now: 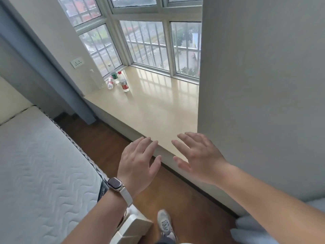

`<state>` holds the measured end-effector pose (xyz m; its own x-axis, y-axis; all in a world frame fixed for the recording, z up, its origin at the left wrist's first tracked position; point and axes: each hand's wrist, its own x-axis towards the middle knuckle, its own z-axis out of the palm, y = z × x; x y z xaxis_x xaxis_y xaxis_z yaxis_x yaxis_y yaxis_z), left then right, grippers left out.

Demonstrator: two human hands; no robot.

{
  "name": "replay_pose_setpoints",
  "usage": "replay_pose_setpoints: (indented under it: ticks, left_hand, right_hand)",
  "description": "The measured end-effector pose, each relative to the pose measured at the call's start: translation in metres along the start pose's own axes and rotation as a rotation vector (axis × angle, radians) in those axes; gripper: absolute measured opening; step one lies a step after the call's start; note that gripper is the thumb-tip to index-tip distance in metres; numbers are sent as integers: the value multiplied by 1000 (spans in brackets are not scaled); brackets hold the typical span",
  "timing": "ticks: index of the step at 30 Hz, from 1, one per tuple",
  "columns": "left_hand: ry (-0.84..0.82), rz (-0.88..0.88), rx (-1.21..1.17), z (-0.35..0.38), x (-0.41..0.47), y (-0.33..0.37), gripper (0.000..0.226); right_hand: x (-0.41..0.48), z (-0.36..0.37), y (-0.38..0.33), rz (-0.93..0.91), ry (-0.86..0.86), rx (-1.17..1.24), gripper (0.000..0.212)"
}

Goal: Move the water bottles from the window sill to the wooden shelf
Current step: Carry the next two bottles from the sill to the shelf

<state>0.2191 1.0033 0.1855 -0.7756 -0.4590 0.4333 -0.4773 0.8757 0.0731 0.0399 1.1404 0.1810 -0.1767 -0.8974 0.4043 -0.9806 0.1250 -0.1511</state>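
Several clear water bottles (118,81) with red, white and green labels stand clustered at the far left end of the cream window sill (154,110), close to the glass. One bottle (125,86) stands nearest me; a smaller one (110,83) leans or lies to its left. My left hand (139,161), with a watch on the wrist, hovers open over the sill's near edge. My right hand (198,155) is open beside it, fingers spread, holding nothing. Both hands are far from the bottles. No wooden shelf is in view.
A white mattress (40,169) fills the left side. A narrow strip of wooden floor (109,147) runs between mattress and sill. A grey wall (263,85) rises on the right. A wall socket (77,62) sits left of the window (146,44). My shoe (164,224) is below.
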Motion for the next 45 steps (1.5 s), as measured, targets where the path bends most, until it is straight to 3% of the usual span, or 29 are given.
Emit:
replay_pose_setpoints:
  ticks: [10, 18, 28, 33, 45]
  left_hand:
    - [-38, -41, -27, 51, 62, -119, 47]
    - [59, -167, 6, 56, 112, -269, 46]
    - [90, -390, 38, 65, 117, -372, 45]
    - [121, -430, 91, 75, 141, -417, 44]
    - [-16, -482, 227, 102, 277, -522, 45]
  right_hand:
    - [150, 60, -4, -38, -154, -113, 55]
    - [294, 108, -43, -125, -183, -139, 55]
    - [413, 173, -90, -309, -191, -35, 51]
    - [469, 216, -85, -357, -228, 25, 53]
    - [654, 288, -44, -377, -175, 155, 51]
